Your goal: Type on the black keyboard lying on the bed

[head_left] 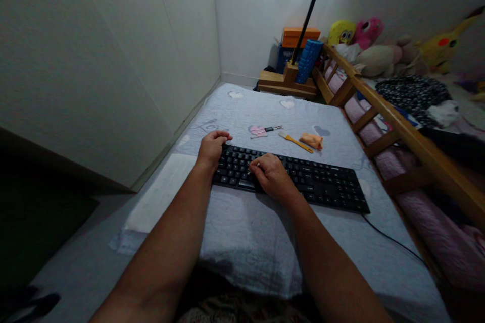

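A black keyboard (326, 181) lies at a slant across the cloth in front of me, its cable leaving the right end. My left hand (212, 149) is closed on the keyboard's far left corner, with the fingers bent over the edge. Over the left-middle keys, my right hand (271, 174) pinches a thin cotton swab, of which only a small pale tip shows by the thumb. Beyond the keyboard lie another cotton swab (259, 136), a small tool with a dark grip and metal tip (273, 128), a yellow-handled brush (299, 144) and a crumpled orange cloth (311, 141).
A pale patterned bedspread (242, 232) covers the surface under the keyboard. A folded white cloth (161, 189) lies at its left. Along the right runs a wooden bed rail (409, 111), with plush toys behind it. A wooden stand (290, 78) and boxes are at the back.
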Demonstrator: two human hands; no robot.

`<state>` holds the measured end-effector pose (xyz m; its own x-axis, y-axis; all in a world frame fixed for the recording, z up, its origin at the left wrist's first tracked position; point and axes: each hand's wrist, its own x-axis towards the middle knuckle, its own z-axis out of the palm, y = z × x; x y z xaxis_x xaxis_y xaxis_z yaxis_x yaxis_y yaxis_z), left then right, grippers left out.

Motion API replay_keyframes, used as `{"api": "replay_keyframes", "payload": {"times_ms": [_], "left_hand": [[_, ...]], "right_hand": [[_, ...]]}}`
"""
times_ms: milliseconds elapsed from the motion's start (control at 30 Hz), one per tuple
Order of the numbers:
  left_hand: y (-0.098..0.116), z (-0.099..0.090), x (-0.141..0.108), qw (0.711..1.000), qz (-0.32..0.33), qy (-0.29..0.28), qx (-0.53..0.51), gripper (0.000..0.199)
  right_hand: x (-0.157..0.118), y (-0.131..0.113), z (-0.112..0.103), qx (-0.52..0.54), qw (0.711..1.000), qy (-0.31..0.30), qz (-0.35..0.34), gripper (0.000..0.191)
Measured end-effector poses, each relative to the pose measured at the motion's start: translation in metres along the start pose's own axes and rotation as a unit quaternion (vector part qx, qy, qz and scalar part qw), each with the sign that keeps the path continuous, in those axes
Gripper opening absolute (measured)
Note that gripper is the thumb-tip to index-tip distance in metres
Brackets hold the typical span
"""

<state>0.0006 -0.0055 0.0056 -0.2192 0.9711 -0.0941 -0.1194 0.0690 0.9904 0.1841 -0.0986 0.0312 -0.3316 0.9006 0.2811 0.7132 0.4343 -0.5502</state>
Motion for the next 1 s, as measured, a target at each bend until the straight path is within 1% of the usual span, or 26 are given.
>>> {"api": "replay_keyframes", "payload": {"times_ms": [667,1000], "left_hand": [[0.0003,0.0,-0.0002,1.0,0.001,0.002,-0.006,0.01],[-0.0017,-0.0005,0.0017,1.0,0.002,0.0,-0.002,0.012]], "right_hand": [[0.0002,0.0017,-0.0049,-0.008,1.0,0.016,0.01,0.018],[0.0016,0.0057,-0.0007,-0.01,0.999,0.049,0.021,0.015]]}}
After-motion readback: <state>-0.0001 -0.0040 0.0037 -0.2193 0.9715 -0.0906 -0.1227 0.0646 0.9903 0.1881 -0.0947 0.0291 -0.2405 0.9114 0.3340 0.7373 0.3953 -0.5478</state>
